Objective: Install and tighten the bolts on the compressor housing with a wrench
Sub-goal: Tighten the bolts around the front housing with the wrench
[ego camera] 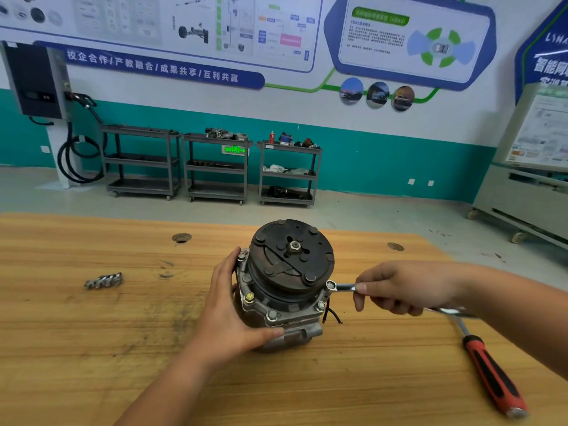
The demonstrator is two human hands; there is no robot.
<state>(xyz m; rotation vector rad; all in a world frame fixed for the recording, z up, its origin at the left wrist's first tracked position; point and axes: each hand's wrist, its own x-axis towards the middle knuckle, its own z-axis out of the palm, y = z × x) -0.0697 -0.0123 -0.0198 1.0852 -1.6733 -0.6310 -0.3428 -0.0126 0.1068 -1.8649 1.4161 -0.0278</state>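
On the light wooden workbench (92,333), head view: a grey cast-metal compressor (295,333) stands on end near the middle. Its round black clutch plate (292,256) faces up and towards me. Silver hex flange bolts (272,315) sit in the housing rim around the pulley. I count four exposed; a fifth spot at the right is covered by the tool.

Left hand (227,305): palm against the left side of the compressor, thumb up beside the upper-left bolt, fingers wrapped round the lower front of the housing. Grip: holding the compressor.

Right hand (402,287): fingers curled round the shank of a slim polished-steel ring wrench (342,286). The ring end sits over the bolt at the right edge of the rim. The wrench lies roughly level, and its tail shows past the heel of the hand. Grip: closed firmly on the wrench.

Elsewhere on the bench:
- A short row of shiny metal pieces (104,279) lies well to the left of the compressor. I cannot tell whether they are bolts or sockets.
- A red-and-black-handled tool (491,376) lies at the right, its shaft passing under the right forearm.
- Short black wires (333,313) hang at the compressor's right side.

Behind, along the teal-and-white wall: three grey metal trolleys (215,167).
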